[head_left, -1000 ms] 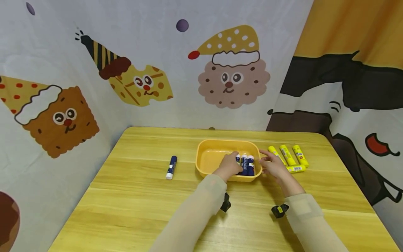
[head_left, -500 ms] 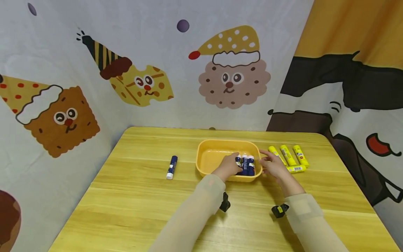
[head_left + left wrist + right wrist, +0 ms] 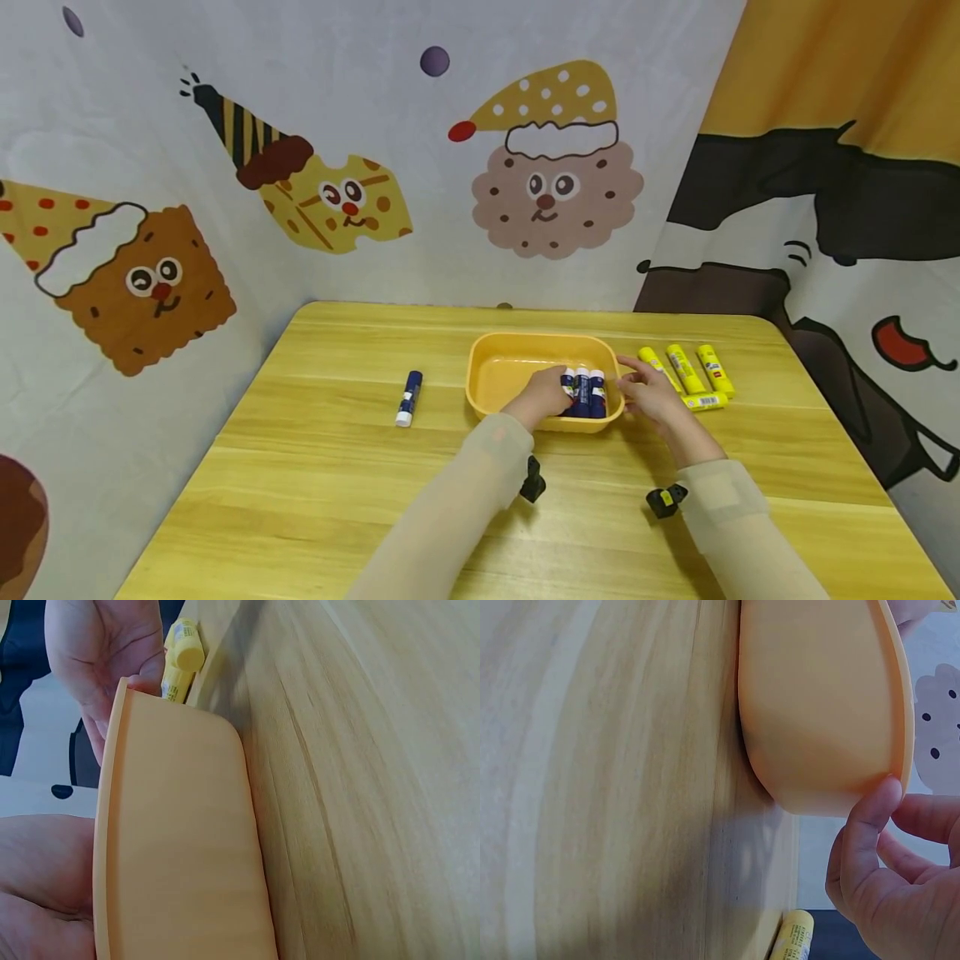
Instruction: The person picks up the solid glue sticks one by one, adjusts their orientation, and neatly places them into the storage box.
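Note:
A yellow-orange plastic basket (image 3: 517,339) stands on the table with blue, white-capped glue sticks (image 3: 582,392) side by side in its right end. My left hand (image 3: 542,395) reaches over the near wall and holds the leftmost of these sticks, a fingertip overlapping its body. In the left wrist view, the basket wall hides that hand's fingers. At the basket's right end my right hand (image 3: 651,392) grips the rim; in the right wrist view its thumb (image 3: 885,796) presses on the wall just under the rim. Another blue glue stick (image 3: 408,400) lies on the table left of the basket.
Several yellow glue sticks (image 3: 686,369) lie right of the basket, just beyond my right hand. The wooden table (image 3: 315,492) ends at the back against a cartoon-printed cloth wall (image 3: 442,200).
My left hand has shifted slightly left inside the basket, showing more of the leftmost glue stick. The right hand stays at the rim, and the basket has hardly moved.

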